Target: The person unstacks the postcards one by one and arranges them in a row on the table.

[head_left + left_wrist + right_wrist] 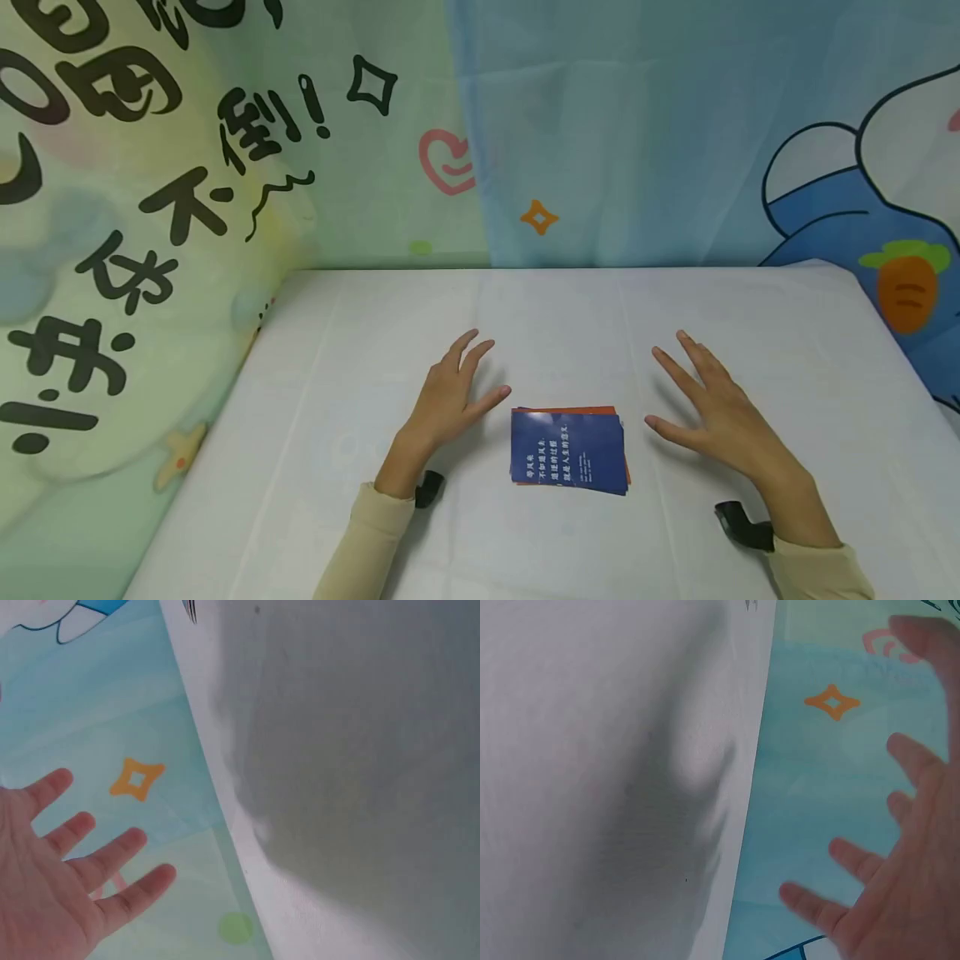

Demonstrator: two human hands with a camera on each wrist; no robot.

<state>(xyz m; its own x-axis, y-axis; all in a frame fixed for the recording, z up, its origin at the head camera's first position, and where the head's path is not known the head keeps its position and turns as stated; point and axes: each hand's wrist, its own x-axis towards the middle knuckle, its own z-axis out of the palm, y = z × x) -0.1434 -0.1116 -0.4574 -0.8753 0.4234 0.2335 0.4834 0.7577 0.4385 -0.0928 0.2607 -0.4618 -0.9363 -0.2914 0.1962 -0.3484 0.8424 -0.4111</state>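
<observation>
A small stack of cards (567,450) lies on the white table, its top one dark blue with white writing. Orange edges of other cards peek out behind and at the right side. To the left of the stack is my left hand (442,398), fingers spread and holding nothing; its palm (45,900) shows in the left wrist view. On the other side my right hand (716,417) is held with fingers apart, also with nothing in it. The right wrist view shows its spread fingers (855,859) from the palm side. Neither hand touches the cards.
The table (360,333) is covered with a white cloth with faint creases. Behind it and along the left hangs a printed cloth backdrop (637,150) with writing and cartoon shapes. Black wrist cameras (742,527) sit at both wrists, next to beige sleeves (367,533).
</observation>
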